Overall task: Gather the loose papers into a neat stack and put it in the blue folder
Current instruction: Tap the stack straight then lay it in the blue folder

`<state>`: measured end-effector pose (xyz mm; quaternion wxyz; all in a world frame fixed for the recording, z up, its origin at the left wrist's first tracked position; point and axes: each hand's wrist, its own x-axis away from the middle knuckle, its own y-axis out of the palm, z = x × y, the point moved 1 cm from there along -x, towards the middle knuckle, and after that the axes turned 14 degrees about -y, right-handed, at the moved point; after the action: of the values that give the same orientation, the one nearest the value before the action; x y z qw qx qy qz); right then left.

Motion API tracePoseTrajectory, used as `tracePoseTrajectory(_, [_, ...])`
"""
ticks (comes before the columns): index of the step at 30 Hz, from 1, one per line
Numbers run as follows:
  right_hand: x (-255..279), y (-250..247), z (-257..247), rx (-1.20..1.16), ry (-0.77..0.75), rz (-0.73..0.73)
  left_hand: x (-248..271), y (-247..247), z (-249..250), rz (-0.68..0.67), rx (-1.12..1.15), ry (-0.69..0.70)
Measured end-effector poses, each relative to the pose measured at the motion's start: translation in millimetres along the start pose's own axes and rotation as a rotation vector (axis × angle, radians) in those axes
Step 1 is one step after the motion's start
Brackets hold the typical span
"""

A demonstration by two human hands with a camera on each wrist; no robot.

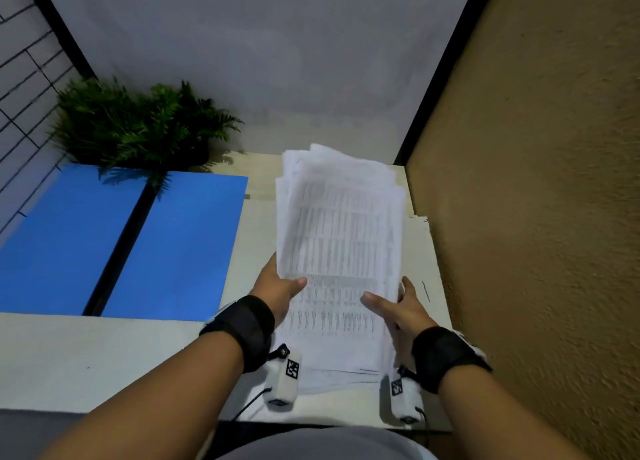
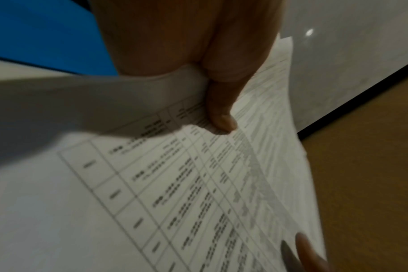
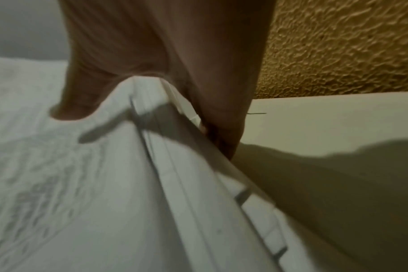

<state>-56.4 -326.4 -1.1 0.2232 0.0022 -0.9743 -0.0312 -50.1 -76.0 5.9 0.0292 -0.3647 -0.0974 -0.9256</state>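
I've got the papers (image 1: 341,251) lifted off the table (image 1: 104,355), one side edge in each hand so the pile can't fan out. My left hand (image 1: 278,288) pinches the left edge, thumb on top and fingers underneath; my right hand (image 1: 403,312) does the same on the right edge. The sheets are still staggered at the far end, so I reckon they need squaring up. The blue folder (image 1: 180,248) lies open flat to my left, just beside the pile, ready to take it.
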Motion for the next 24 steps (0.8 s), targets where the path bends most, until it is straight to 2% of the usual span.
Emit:
tracePoseTrajectory(2, [6.4, 4.0, -25.4, -0.155, -0.079, -0.116, 19.3, 9.8, 28.1, -0.086, 0.014, 0.041])
tracePoseTrajectory(3, [9.9, 7.6, -40.2, -0.208, -0.138, -0.125, 29.1, 13.1, 41.8, -0.121, 0.023, 0.068])
tracePoseTrajectory(6, [11.6, 15.0, -78.1, -0.237, -0.321, -0.014, 53.1, 18.9, 83.0, -0.130, 0.022, 0.169])
tracePoseTrajectory(9, [8.4, 17.8, -103.6, -0.139, -0.486, 0.030, 53.0, 16.8, 109.0, -0.038, 0.028, 0.234])
tracePoseTrajectory(13, [8.2, 21.3, -112.6, -0.061, -0.531, 0.071, 39.5, 4.2, 113.2, 0.023, 0.015, 0.260])
tracePoseTrajectory(19, [20.2, 24.2, -113.2, -0.133, -0.542, 0.022, 44.5, -3.3, 101.4, -0.059, -0.061, 0.266])
tracePoseTrajectory(24, [19.2, 27.2, -116.5, -0.197, -0.598, 0.067, 50.1, 3.0, 105.5, -0.073, -0.010, 0.314])
